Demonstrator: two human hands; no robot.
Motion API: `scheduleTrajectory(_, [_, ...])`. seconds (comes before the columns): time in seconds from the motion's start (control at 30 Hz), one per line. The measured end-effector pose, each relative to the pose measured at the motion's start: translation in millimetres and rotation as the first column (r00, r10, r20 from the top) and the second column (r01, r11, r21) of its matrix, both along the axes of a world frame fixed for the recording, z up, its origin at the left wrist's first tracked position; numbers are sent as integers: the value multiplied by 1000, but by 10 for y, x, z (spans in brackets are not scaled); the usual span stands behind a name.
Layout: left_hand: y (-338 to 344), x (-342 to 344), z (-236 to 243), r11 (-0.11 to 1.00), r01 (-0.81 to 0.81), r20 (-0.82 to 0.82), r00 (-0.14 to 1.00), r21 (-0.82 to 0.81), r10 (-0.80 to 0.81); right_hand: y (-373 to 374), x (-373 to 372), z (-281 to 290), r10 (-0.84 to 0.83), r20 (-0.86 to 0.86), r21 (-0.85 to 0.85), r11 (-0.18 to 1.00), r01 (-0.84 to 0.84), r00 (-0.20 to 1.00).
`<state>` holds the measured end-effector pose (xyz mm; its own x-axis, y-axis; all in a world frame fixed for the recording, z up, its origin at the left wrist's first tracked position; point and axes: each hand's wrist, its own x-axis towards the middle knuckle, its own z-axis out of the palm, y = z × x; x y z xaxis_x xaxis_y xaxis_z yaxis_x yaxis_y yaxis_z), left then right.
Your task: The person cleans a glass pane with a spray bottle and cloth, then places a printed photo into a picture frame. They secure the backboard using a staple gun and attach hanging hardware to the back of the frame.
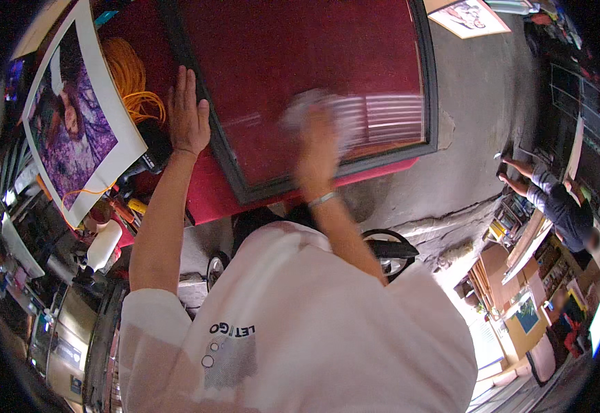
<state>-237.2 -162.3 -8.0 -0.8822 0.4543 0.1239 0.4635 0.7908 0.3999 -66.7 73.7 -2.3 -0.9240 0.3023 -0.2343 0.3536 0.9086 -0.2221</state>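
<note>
A dark grey picture frame with a glass pane lies on a red-covered table. My left hand is flat at the frame's left edge, its fingers stretched out. My right hand, blurred by motion, holds a crumpled white cloth on the glass near its lower middle; the finger positions are smeared. Light stripes reflect in the pane to the right of the cloth.
To the left lie a printed photo, orange cord, a white bottle and tools. Another print lies beyond the frame. A person stands at the right among boards and cardboard.
</note>
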Motion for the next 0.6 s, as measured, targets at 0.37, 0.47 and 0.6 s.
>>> scheduleTrajectory(0.37, [-21,8,-7,1000,-12,33,999,-19,13,1382,-863,-24,-298,-546,71,915,397,783])
scheduleTrajectory(0.47, [10,-26,-31,1000,-18,46,999,-3,18,-172,-960,296,125,-69,-29,991,-128,990])
scheduleTrajectory(0.6, [-17,-42,7,998,-21,59,998,63,17,31,-897,156,444,-260,-339,790,-511,858])
